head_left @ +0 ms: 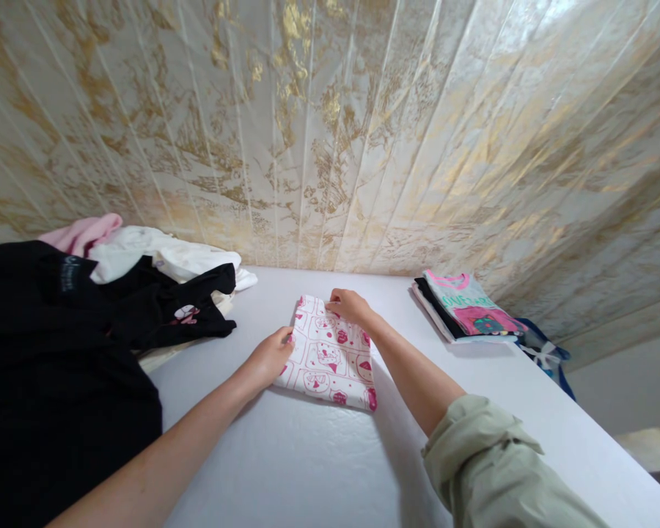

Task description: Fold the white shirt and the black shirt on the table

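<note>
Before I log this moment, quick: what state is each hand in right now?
Left hand: closed, holding the left edge of the folded printed cloth.
Right hand: fingers curled at its far edge; whether they grip cannot be told.

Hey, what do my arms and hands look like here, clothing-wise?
A loose, creased, pale green sleeve is bunched up your right arm. No sleeve shows on your left forearm. Your left hand and right hand wear no gloves, and no watch shows.
</note>
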`<state>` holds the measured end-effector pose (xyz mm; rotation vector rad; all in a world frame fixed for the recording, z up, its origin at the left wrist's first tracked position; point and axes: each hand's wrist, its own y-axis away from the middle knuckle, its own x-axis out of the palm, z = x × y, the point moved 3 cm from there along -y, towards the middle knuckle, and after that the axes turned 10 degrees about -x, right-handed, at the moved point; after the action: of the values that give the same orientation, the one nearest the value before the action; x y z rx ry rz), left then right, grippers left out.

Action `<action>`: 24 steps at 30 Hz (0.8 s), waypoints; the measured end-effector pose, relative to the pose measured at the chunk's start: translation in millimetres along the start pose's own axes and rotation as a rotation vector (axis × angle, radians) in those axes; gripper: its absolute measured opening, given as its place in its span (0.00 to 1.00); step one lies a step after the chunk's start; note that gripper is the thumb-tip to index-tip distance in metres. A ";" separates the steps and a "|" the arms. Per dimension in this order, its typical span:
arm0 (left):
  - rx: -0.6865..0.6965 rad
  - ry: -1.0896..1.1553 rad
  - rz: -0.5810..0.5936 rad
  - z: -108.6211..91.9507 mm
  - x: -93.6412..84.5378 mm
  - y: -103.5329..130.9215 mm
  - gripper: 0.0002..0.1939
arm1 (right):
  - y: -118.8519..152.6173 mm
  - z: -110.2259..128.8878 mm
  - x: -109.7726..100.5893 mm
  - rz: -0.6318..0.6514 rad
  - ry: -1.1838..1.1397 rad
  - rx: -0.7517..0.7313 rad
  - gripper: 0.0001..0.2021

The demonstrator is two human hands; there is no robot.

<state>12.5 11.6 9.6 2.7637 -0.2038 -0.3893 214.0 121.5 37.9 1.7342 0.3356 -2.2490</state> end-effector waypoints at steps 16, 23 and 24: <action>0.464 -0.873 -0.444 -25.1 14.4 37.8 0.26 | 53.9 14.3 -2.2 -0.267 0.137 -0.211 0.20; 0.498 -1.047 -0.042 7.9 49.6 37.7 0.37 | 85.6 -0.7 36.8 -0.110 0.100 -0.070 0.30; 0.483 -1.046 -0.038 8.5 49.5 37.9 0.37 | 86.3 -7.8 36.4 -0.102 0.091 -0.010 0.30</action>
<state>53.6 -35.6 3.3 2.6800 -0.5377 -1.9811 243.3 40.8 -0.4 1.8576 0.4645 -2.2375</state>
